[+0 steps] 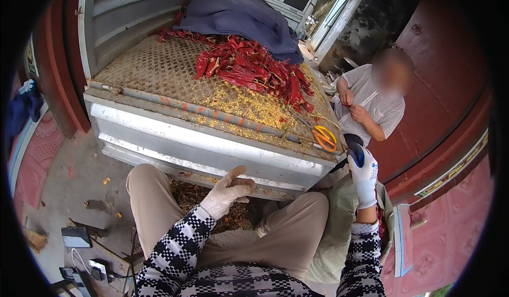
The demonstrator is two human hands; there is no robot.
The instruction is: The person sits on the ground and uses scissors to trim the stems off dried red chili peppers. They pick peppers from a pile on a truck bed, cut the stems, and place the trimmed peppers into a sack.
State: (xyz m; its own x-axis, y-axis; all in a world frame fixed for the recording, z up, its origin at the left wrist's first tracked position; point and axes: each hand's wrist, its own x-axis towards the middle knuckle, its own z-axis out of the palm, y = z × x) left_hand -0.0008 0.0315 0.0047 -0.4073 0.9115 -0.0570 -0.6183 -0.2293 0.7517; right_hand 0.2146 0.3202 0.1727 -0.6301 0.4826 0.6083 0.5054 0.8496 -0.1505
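Observation:
My left hand (228,191), in a pale work glove, hovers above my lap before the lowered tailgate (199,140) of a truck bed. Its fingers are apart and nothing shows in them. On the right, my right hand (362,173) wears a white glove with blue coating. It is raised beside the tailgate's corner, over a green sack (336,225) with red contents; whether its curled fingers hold anything is hidden. Dried red chili peppers (250,64) lie heaped on the bed. Scissors (325,138) with orange and yellow handles rest near its right corner.
Yellow seeds (254,108) are scattered before the peppers, and a dark blue cloth (238,14) covers the pile behind. A person (370,98) sits at the right, hands together. Dry debris (232,217) lies between my legs. At lower left, a wooden stool (111,261) bears a phone (75,237) and cables.

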